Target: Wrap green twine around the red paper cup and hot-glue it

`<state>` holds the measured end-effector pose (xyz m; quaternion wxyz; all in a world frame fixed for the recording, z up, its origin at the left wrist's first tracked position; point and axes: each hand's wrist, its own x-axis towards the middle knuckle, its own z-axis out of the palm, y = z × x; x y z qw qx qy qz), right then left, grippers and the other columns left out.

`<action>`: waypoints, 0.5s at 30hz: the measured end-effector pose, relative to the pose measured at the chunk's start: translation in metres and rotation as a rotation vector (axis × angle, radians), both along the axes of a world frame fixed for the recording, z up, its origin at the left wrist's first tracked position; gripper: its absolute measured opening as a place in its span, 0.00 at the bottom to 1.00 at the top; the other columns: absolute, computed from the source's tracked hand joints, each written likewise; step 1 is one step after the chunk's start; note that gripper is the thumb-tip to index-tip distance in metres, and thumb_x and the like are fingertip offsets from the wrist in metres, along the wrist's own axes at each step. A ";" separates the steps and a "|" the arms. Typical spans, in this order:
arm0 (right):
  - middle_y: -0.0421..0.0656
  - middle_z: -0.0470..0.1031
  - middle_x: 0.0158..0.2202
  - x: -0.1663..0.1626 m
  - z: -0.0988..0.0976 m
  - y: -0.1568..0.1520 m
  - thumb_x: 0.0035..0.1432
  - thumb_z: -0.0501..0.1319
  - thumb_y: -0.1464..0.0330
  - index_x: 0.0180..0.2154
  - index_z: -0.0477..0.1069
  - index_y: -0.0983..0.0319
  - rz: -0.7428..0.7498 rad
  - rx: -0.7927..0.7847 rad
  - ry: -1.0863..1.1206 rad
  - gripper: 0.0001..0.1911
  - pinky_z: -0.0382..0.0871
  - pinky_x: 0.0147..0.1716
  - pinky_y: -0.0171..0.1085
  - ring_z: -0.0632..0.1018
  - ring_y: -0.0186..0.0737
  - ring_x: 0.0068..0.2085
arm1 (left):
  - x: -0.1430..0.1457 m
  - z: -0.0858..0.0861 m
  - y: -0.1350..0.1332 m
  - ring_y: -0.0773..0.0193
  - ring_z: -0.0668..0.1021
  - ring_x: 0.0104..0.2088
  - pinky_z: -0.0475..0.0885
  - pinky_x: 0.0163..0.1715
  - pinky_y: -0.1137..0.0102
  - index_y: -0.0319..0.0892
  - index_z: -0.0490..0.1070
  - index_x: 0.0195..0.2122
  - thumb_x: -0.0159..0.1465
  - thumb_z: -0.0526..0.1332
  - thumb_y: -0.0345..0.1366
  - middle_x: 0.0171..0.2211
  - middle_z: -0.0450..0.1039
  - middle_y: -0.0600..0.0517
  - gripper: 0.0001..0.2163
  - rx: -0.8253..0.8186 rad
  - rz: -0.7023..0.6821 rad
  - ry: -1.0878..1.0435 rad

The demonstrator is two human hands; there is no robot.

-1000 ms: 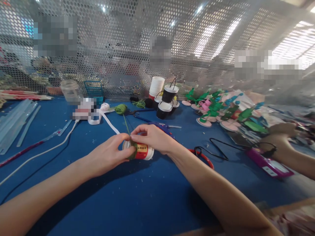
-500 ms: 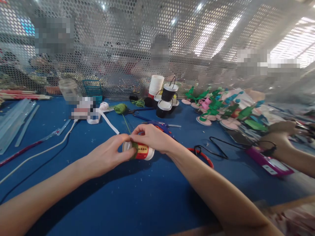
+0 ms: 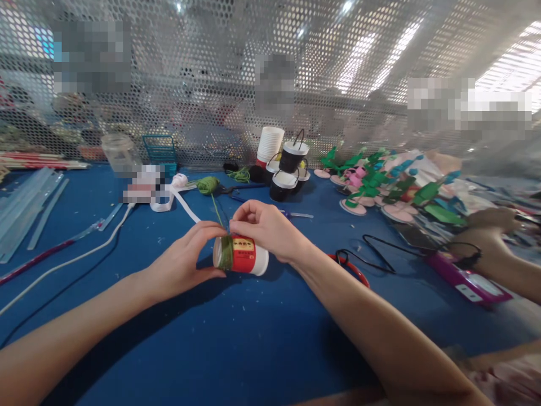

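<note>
Yarn [image 3: 227, 252] in green loops rings the left part of a red-and-white paper cup [image 3: 244, 260], which lies sideways between the person's two hands above the blue table [image 3: 236, 338]; whether it touches the surface cannot be told. The left hand [image 3: 180, 259] is curved wide around the cup's left end, fingers above and thumb below, holding it. The right hand [image 3: 270, 231] is narrowed to a pinch at the cup's upper side, beside the loops, though whether its fingertips grip the yarn is hidden. A strand [image 3: 217, 210] runs from there back to the ball [image 3: 207, 185]. Slack in that strand could let the loops loosen or slide off the near end; a hard pull could bunch them or drag the ball about. Too firm a squeeze might dent the cup, probably thin-walled, while too light a hold could let it roll. The white ribbon [image 3: 186, 206] ends near the left hand and might snag the strand.
</note>
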<state>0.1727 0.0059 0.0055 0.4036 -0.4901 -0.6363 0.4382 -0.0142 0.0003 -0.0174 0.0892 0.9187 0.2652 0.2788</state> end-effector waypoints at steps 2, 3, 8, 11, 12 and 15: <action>0.38 0.69 0.25 0.002 0.000 0.002 0.48 0.60 0.65 0.26 0.66 0.62 -0.008 0.028 -0.080 0.07 0.62 0.27 0.33 0.69 0.32 0.27 | 0.000 0.000 0.000 0.56 0.71 0.47 0.71 0.45 0.58 0.44 0.54 0.48 0.54 0.64 0.31 0.46 0.63 0.45 0.24 0.026 -0.016 -0.004; 0.38 0.69 0.24 0.004 0.000 0.003 0.50 0.58 0.63 0.25 0.67 0.63 0.004 0.031 -0.139 0.09 0.62 0.27 0.33 0.69 0.32 0.27 | 0.000 -0.001 -0.001 0.56 0.70 0.48 0.70 0.46 0.58 0.43 0.54 0.48 0.55 0.63 0.31 0.46 0.62 0.45 0.23 0.059 -0.032 -0.003; 0.39 0.68 0.21 0.005 0.000 0.005 0.54 0.52 0.55 0.23 0.71 0.64 0.195 -0.104 -0.311 0.21 0.58 0.22 0.33 0.66 0.31 0.23 | 0.000 -0.003 -0.004 0.56 0.71 0.46 0.73 0.41 0.63 0.41 0.57 0.47 0.60 0.57 0.30 0.45 0.62 0.42 0.15 0.269 -0.096 0.090; 0.39 0.70 0.23 0.002 0.000 0.004 0.52 0.57 0.61 0.25 0.71 0.64 0.196 -0.089 -0.253 0.14 0.60 0.24 0.32 0.68 0.31 0.25 | 0.000 -0.002 -0.005 0.55 0.73 0.44 0.74 0.39 0.64 0.39 0.58 0.45 0.62 0.53 0.31 0.45 0.63 0.41 0.10 0.367 -0.101 0.125; 0.39 0.70 0.24 0.001 -0.001 0.004 0.51 0.58 0.63 0.25 0.71 0.64 0.177 -0.086 -0.218 0.11 0.61 0.25 0.32 0.69 0.31 0.26 | 0.000 -0.001 -0.005 0.55 0.73 0.44 0.74 0.39 0.63 0.38 0.58 0.45 0.62 0.53 0.31 0.44 0.63 0.41 0.10 0.379 -0.102 0.123; 0.39 0.71 0.25 0.000 -0.003 0.004 0.48 0.59 0.67 0.24 0.71 0.64 0.119 -0.098 -0.130 0.07 0.62 0.26 0.32 0.69 0.31 0.27 | -0.001 -0.001 -0.003 0.57 0.73 0.44 0.74 0.39 0.65 0.40 0.57 0.46 0.62 0.54 0.31 0.43 0.64 0.43 0.11 0.347 -0.095 0.105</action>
